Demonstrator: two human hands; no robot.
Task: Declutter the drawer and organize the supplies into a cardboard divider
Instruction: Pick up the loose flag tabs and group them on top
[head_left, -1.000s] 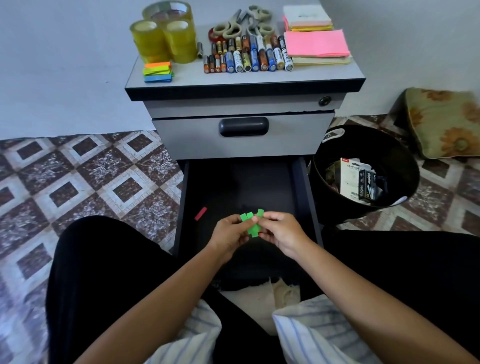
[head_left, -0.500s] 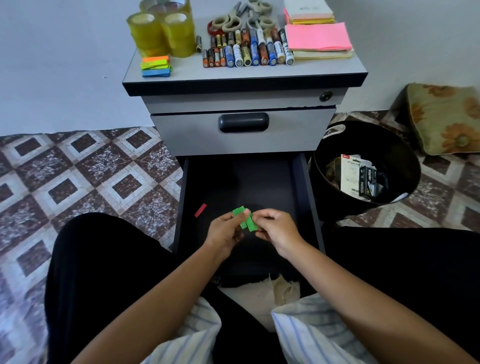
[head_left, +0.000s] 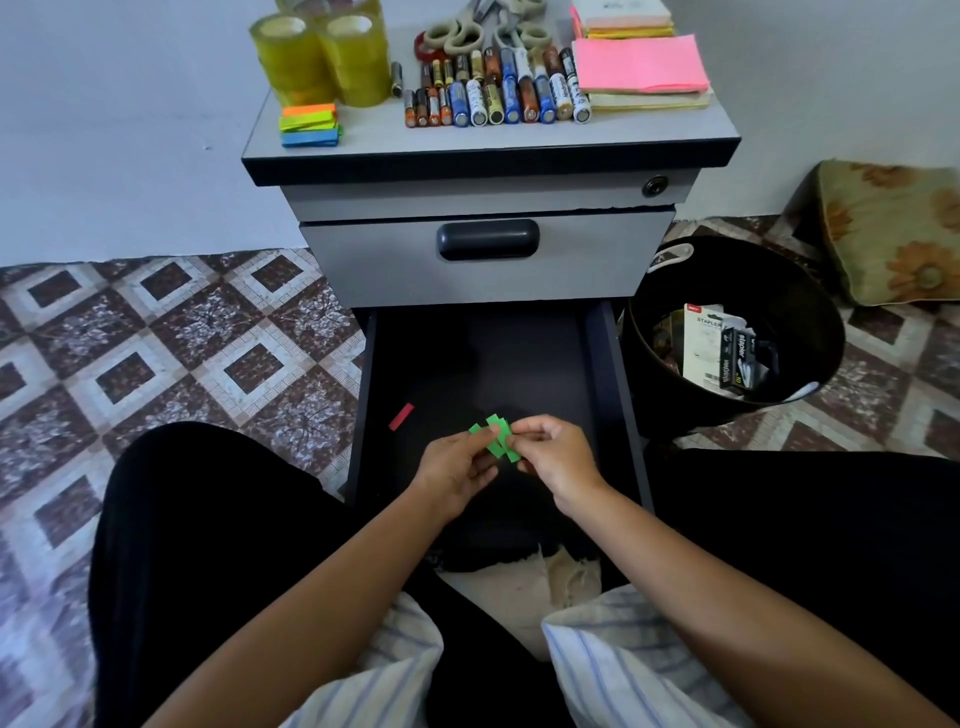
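Note:
The lower drawer (head_left: 605, 374) of a grey cabinet is pulled out, dark inside. Over its front part my left hand (head_left: 457, 465) and my right hand (head_left: 553, 452) both pinch a small bunch of green sticky strips (head_left: 497, 435), fanned between the fingertips. A single red strip (head_left: 401, 417) lies on the drawer floor to the left of my hands. On the cabinet top (head_left: 363, 143) sit tape rolls (head_left: 322, 57), a stack of coloured sticky flags (head_left: 310, 124), a row of batteries and markers (head_left: 496, 91), scissors (head_left: 483, 31) and pink and yellow note pads (head_left: 641, 65). No cardboard divider is in view.
A black bin (head_left: 810, 312) stands right of the drawer with stapler packaging (head_left: 727, 353) inside. The upper drawer (head_left: 488, 260) is closed. A floral cushion (head_left: 893, 228) lies at far right. My legs in black flank the drawer on patterned floor tiles (head_left: 182, 353).
My hands have kept fiddling with the green strips, which are now fanned out a little more between the fingertips. The view has tilted down slightly. The red strip has not moved.

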